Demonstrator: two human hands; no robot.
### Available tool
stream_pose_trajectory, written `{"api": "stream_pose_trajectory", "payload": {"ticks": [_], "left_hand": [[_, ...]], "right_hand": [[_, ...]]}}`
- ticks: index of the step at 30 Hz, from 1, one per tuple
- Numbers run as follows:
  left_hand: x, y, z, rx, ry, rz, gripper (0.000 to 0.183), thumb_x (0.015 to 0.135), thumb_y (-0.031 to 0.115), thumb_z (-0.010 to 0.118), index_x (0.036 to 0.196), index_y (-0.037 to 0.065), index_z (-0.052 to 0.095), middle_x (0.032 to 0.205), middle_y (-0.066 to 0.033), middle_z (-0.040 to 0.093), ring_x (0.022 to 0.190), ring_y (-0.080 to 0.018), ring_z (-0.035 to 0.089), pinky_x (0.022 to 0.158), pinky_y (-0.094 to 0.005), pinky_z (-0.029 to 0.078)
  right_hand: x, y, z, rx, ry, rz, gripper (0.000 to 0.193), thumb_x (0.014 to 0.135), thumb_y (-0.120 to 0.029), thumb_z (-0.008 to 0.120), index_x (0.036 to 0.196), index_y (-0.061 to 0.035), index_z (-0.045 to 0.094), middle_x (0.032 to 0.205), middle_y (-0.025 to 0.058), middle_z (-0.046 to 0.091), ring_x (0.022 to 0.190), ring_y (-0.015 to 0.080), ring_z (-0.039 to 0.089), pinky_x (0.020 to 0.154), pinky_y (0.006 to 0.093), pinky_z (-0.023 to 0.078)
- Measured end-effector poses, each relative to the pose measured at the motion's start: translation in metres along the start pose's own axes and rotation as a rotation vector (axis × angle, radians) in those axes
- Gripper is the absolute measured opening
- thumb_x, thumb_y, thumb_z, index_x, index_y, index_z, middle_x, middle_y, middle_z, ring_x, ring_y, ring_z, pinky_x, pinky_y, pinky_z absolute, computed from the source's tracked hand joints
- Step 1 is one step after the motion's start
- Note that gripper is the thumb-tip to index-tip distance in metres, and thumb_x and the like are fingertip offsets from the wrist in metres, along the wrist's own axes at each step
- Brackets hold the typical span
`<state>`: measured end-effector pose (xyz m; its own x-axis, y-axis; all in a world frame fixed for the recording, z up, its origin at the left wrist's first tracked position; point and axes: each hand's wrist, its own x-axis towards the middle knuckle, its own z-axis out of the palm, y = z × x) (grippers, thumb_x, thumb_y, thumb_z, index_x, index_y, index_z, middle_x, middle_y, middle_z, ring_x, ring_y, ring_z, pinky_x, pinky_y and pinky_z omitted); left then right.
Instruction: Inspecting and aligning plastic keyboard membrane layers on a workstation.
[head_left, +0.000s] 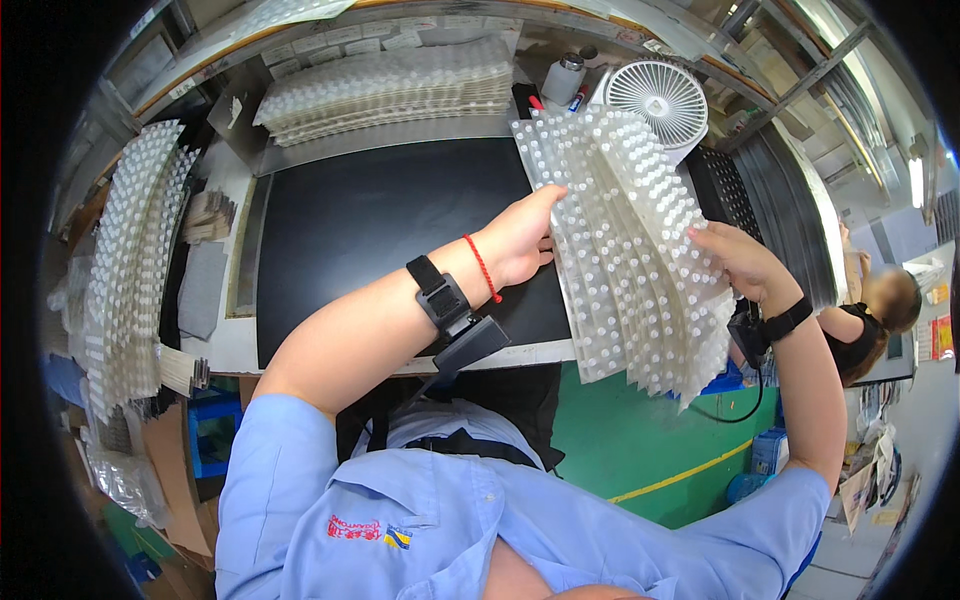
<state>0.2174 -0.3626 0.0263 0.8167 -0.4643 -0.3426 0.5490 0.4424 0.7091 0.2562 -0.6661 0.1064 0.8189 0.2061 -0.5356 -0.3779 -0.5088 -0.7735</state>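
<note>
A thick stack of translucent plastic sheets covered with rows of white round dots is held between my two hands, its layers fanned out toward the right. At the stack's left edge, my left hand is closed with the thumb on top and the fingers curled at the side. My right hand pinches the right edge, some of its fingers hidden by the sheets. The near end of the stack hangs past the front of the workbench. Beneath my left forearm lies a black mat.
A similar dotted stack lies behind the mat, and more dotted sheets stand at the left. A white fan and a bottle are at the back right. Grey pieces lie left of the mat. Another person is at far right.
</note>
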Motion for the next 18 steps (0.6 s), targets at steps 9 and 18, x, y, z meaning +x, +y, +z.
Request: {"api": "stream_pose_trajectory", "payload": {"ticks": [9, 18], "left_hand": [[0.031, -0.013, 0.027, 0.047, 0.193, 0.091, 0.055, 0.091, 0.028, 0.065, 0.133, -0.003, 0.046, 0.130, -0.0138, 0.056, 0.122, -0.0216, 0.051, 0.102, -0.0387, 0.041], [0.045, -0.027, 0.036, -0.070, 0.049, 0.286, 0.087, 0.081, 0.030, 0.079, 0.134, -0.010, 0.023, 0.130, -0.0219, 0.048, 0.119, -0.0266, 0.054, 0.095, -0.0403, 0.050]], "right_hand": [[0.014, 0.010, -0.009, 0.112, -0.109, 0.067, 0.050, 0.093, -0.037, 0.064, 0.121, 0.0030, 0.054, 0.111, 0.0090, 0.064, 0.094, 0.0161, 0.065, 0.080, 0.0335, 0.054], [0.003, -0.011, 0.018, 0.190, -0.214, -0.025, 0.049, 0.095, -0.033, 0.062, 0.126, 0.0028, 0.049, 0.115, 0.0087, 0.063, 0.098, 0.0140, 0.064, 0.082, 0.0304, 0.054]]}}
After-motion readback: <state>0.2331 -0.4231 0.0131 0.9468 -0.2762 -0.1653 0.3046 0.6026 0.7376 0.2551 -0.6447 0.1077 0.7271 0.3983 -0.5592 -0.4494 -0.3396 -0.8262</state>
